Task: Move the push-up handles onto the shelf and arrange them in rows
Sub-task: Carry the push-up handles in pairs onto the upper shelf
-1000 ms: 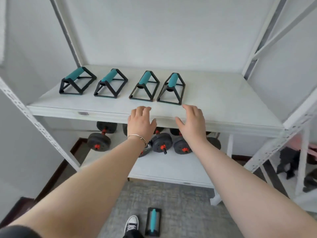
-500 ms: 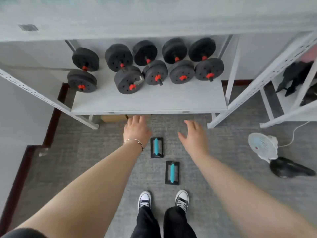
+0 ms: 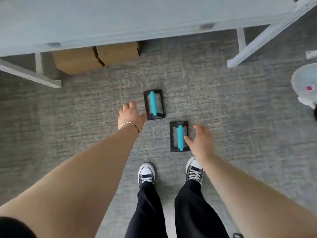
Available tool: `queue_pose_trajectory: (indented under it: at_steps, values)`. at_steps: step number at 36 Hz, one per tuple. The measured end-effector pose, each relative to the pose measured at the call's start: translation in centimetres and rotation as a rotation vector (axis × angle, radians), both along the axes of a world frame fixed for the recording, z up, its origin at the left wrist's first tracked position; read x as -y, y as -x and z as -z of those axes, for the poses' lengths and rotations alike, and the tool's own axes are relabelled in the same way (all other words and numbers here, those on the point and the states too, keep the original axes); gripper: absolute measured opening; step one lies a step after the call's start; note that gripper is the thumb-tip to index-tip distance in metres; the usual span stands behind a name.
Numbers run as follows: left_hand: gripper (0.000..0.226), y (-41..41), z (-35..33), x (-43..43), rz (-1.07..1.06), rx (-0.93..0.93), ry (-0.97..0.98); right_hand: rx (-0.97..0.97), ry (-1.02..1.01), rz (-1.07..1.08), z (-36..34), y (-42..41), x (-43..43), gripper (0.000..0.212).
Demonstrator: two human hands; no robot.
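Two push-up handles with black frames and teal grips lie on the grey carpet. The far handle [image 3: 154,104] sits just right of my left hand [image 3: 131,115], whose fingers are apart and hold nothing. The near handle [image 3: 178,136] lies just left of my right hand [image 3: 201,141], also spread and holding nothing; its thumb overlaps the frame's right edge. The shelf's lowest board [image 3: 120,19] fills the top of the view. The handles set on the upper shelf are out of view.
Cardboard boxes [image 3: 96,57] sit under the shelf. White shelf legs [image 3: 253,45] angle down at right and left. A white fan [image 3: 305,85] lies on the floor at the right edge. My shoes [image 3: 146,172] stand just behind the handles.
The view has tilted from the upper shelf down to the floor. Both hands have dropped toward the two handles on the carpet and now flank them.
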State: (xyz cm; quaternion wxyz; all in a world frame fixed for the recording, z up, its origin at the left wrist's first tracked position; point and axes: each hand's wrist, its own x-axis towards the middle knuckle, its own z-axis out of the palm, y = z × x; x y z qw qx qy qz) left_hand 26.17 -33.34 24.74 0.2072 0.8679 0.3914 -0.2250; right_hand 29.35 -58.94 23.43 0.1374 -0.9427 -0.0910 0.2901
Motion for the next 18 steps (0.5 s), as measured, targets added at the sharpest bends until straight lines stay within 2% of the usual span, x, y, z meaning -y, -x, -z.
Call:
queue_pose_trajectory:
  at_steps: [8, 14, 18]
  values:
    - [0.066, -2.8, 15.7, 0.1, -0.092, -0.016, 0.112, -0.204, -0.010, 0.218, 15.8, 1.0, 0.2, 0.059]
    - [0.063, -5.0, 23.6, 0.3, -0.107, -0.017, 0.130, -0.320, -0.048, 0.324, 23.6, 2.3, 1.7, 0.067]
    - [0.054, -6.2, 26.4, 0.5, -0.182, 0.026, 0.144, -0.322, -0.052, 0.285, 26.3, 3.2, 2.6, 0.041]
